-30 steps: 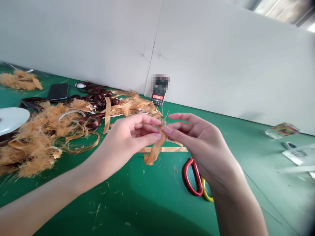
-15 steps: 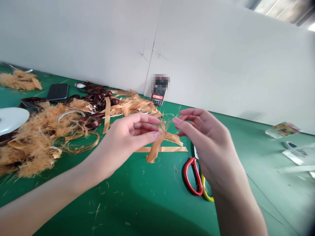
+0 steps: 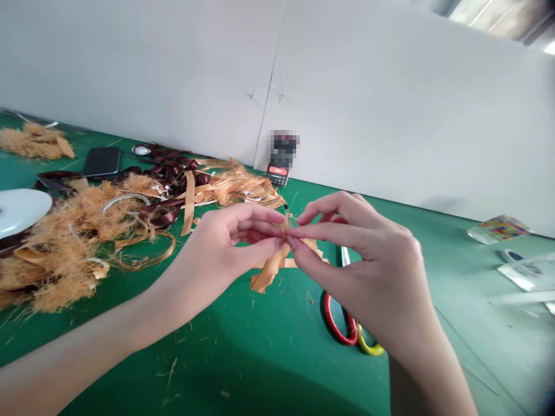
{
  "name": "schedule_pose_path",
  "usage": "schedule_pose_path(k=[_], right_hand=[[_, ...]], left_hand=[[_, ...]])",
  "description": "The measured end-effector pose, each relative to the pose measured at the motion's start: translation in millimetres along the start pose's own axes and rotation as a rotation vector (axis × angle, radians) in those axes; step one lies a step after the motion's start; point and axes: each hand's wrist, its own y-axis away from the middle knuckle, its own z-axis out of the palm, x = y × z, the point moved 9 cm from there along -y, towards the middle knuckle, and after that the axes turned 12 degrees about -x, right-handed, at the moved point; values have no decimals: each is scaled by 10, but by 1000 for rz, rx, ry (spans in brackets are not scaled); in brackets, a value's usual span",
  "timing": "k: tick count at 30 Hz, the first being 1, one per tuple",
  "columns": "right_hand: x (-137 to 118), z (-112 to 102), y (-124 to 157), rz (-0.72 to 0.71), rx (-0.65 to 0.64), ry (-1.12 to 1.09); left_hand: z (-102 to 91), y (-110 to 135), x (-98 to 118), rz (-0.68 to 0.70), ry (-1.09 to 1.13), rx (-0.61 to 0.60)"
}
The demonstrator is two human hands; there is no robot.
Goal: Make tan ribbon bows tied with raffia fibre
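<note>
Between thumb and fingers, my left hand (image 3: 229, 240) pinches a tan ribbon (image 3: 266, 271) whose upper end is frayed into loose threads. My right hand (image 3: 359, 248) is closed at that frayed end, thumb and forefinger pinching the threads right beside the left fingertips. The ribbon's lower end hangs free, angled down to the left. Other cut tan ribbon pieces lie behind the hands, partly hidden. Scissors (image 3: 340, 323) with one red and one yellow handle loop rest under my right hand, which covers part of them.
A heap of frayed tan fibres (image 3: 78, 242) spreads on the left, with dark brown ribbon (image 3: 169, 214) behind it. A dark phone (image 3: 102, 161) lies there; another phone (image 3: 278, 167) leans on the white wall (image 3: 368, 104). A colourful clear block (image 3: 498, 229) stands right. Thread scraps dot the green table (image 3: 243, 346).
My right hand has moved left and down, and its fingers have closed on the frayed threads. The ribbon's lower end has swung slightly left.
</note>
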Motion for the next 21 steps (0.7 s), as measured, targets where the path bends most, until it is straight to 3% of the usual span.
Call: schedule_pose_path(k=[8,14,21], right_hand=[[-142,84,10,-101,-22,204],[-91,74,19,-73,-19,264],[-37,-76,12,-16,66,157]], left_hand=[[-10,4,41,3,-163,39],[22,24,128,32,-309,52],[3,24,73,16,-265,50]])
